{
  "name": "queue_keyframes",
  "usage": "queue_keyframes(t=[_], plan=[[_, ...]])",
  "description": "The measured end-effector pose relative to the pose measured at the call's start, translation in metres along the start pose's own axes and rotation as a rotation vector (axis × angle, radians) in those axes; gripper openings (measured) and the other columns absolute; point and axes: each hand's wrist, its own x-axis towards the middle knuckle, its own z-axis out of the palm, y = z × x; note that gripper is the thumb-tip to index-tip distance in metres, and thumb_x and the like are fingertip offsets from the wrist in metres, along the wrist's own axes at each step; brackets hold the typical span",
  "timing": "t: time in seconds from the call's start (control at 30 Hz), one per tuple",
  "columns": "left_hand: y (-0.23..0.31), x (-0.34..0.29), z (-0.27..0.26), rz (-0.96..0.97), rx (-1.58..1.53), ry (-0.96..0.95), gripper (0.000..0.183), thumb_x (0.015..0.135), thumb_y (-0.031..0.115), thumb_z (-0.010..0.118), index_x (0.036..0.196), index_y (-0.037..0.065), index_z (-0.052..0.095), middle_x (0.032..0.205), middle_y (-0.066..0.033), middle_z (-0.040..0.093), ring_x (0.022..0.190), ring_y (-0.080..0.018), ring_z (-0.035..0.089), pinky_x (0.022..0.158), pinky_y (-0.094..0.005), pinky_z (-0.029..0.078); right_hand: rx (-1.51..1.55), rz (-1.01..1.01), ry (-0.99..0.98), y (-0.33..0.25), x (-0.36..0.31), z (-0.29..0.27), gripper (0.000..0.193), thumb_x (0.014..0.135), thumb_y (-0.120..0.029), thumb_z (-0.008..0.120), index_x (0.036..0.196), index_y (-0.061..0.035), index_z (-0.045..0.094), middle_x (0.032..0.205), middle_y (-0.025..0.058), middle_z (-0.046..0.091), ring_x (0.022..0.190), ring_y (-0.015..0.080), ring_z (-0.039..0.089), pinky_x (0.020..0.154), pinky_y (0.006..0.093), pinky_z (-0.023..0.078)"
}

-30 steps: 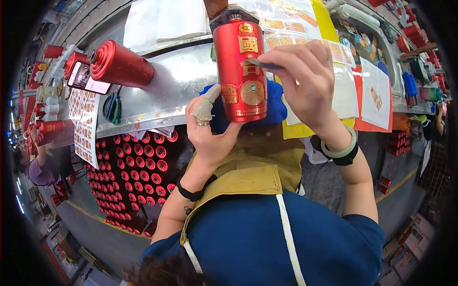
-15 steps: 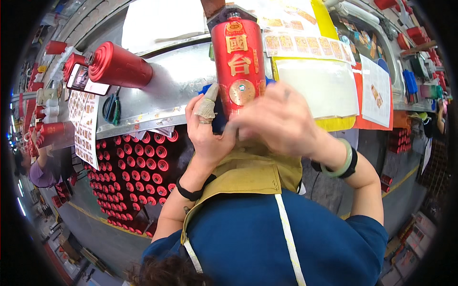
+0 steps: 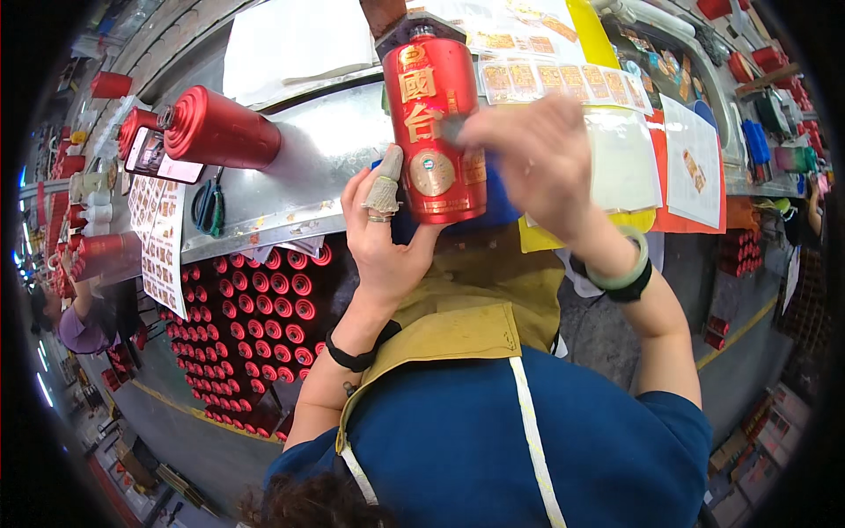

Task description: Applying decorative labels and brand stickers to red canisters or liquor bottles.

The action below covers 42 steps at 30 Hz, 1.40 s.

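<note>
the left hand (image 3: 387, 238) is wrapped around the bottom of a tall red bottle (image 3: 433, 132) and holds it up over the shiny metal table (image 3: 317, 167). one finger wears a little grey finger cover (image 3: 384, 187). the right hand (image 3: 528, 163) is at the side of the bottle, by the round gold sticker (image 3: 431, 173). it is blurry, so i cannot tell if its fingers are pinched on something or just pressing flat.

what could go wrong? the bottle is tall and held only low down by one hand. i think if the right hand pushes too hard on it, the bottle could tip or slip out and bang on the table. a sticker could also go on crooked if the bottle wobbles.

another red bottle (image 3: 216, 132) lies on its side on the table, next to a phone (image 3: 163, 157). it looks like it could roll.

under the table edge there is a big crate (image 3: 255, 343) packed full of red bottles, and only their round tops show. more red bottles stand far off on the left. sheets of little stickers (image 3: 537, 84) lie on the table behind the held bottle.
</note>
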Motion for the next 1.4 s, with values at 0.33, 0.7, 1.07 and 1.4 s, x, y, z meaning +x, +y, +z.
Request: queue_keyframes(t=[0.33, 0.7, 1.07, 1.4], plan=[[-0.003, -0.001, -0.001, -0.074, -0.136, -0.078, 0.075, 0.076, 0.004, 0.083, 0.144, -0.005, 0.052, 0.134, -0.0222, 0.062, 0.121, -0.0371, 0.062, 0.105, -0.0429, 0.048, 0.102, -0.020, -0.079, -0.021, -0.010, -0.003, 0.014, 0.081, -0.013, 0.073, 0.094, -0.0163, 0.075, 0.093, -0.0004, 0.072, 0.078, 0.0208, 0.062, 0.075, 0.0351, 0.047], [0.005, 0.009, -0.002, -0.035, -0.121, -0.027, 0.087, 0.067, 0.013, 0.093, 0.143, -0.002, 0.053, 0.137, -0.0188, 0.059, 0.123, -0.0364, 0.059, 0.106, -0.0436, 0.047, 0.304, -0.112, -0.168, -0.044, -0.007, -0.016, 0.014, 0.078, -0.009, 0.073, 0.091, -0.0155, 0.074, 0.088, -0.0019, 0.073, 0.073, 0.0212, 0.058, 0.069, 0.0357, 0.044], [-0.004, 0.004, -0.003, -0.044, -0.101, -0.077, 0.077, 0.079, 0.012, 0.085, 0.145, -0.004, 0.050, 0.132, -0.0224, 0.064, 0.116, -0.0364, 0.065, 0.103, -0.0418, 0.049, 0.258, 0.040, -0.108, -0.034, 0.008, -0.004, 0.013, 0.083, -0.013, 0.068, 0.095, -0.0169, 0.071, 0.090, -0.0026, 0.071, 0.080, 0.0177, 0.059, 0.071, 0.0346, 0.046], [0.010, 0.014, -0.001, -0.011, -0.107, -0.023, 0.087, 0.068, 0.010, 0.092, 0.145, -0.002, 0.052, 0.145, -0.0188, 0.053, 0.130, -0.0367, 0.055, 0.109, -0.0428, 0.045, 0.201, 0.145, -0.060, -0.014, 0.005, 0.002, 0.019, 0.078, -0.012, 0.074, 0.097, -0.0162, 0.073, 0.093, -0.0020, 0.072, 0.079, 0.0206, 0.060, 0.072, 0.0359, 0.045]])
